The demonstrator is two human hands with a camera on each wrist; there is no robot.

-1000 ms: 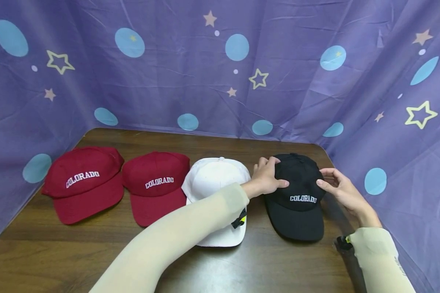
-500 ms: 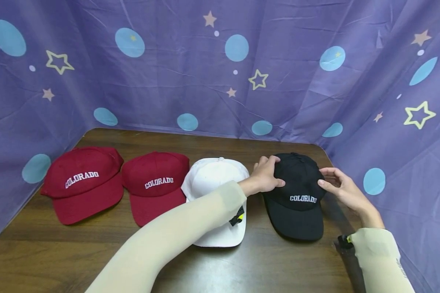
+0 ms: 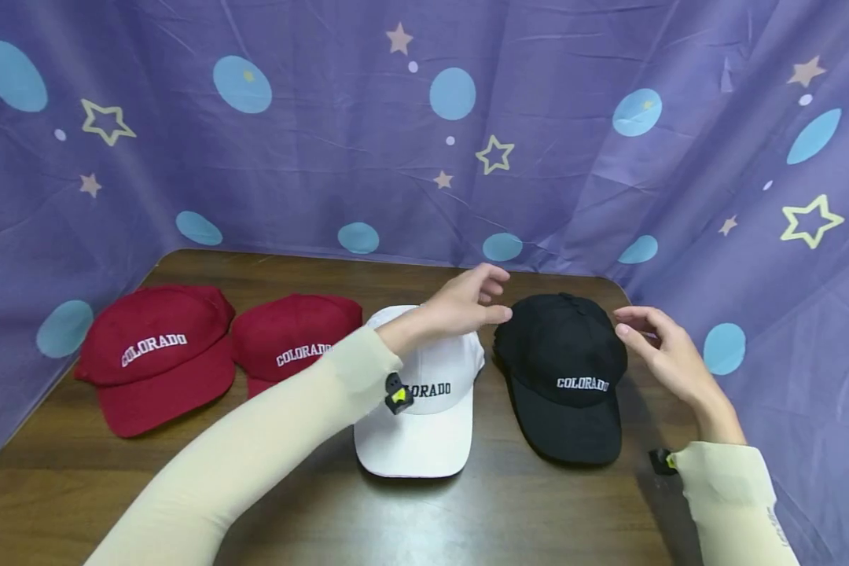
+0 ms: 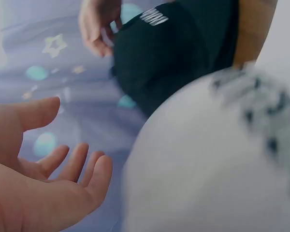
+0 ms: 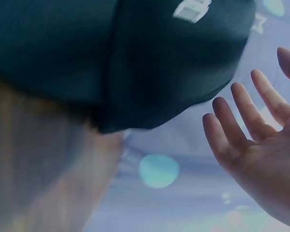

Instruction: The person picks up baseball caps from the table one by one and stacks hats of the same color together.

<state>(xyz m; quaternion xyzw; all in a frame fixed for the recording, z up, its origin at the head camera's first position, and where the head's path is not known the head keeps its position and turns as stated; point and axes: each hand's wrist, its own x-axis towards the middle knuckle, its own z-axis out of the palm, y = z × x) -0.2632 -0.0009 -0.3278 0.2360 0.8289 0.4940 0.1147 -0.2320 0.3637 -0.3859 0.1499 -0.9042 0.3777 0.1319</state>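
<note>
A black cap (image 3: 567,354) lettered COLORADO lies on the right part of the table, brim toward me. Left of it lies a white cap (image 3: 417,432) with dark lettering. My left hand (image 3: 463,303) hovers over the white cap's crown, fingers relaxed and holding nothing; the left wrist view shows that hand (image 4: 53,169) beside the blurred white crown (image 4: 193,164). Just right of the black cap, my right hand (image 3: 668,358) is held with fingers loosely bent and nothing in them. In the right wrist view, its spread fingers sit near the black crown (image 5: 179,63).
Two red caps, one at the far left (image 3: 159,346) and one beside it (image 3: 293,330), continue the row on the wooden table (image 3: 523,511). A purple curtain (image 3: 325,141) with stars and blue ovals rises behind the table and along both sides.
My left hand has let go of the black cap and moved left over the white cap. My right hand has come slightly away from the black cap, which stays in place.
</note>
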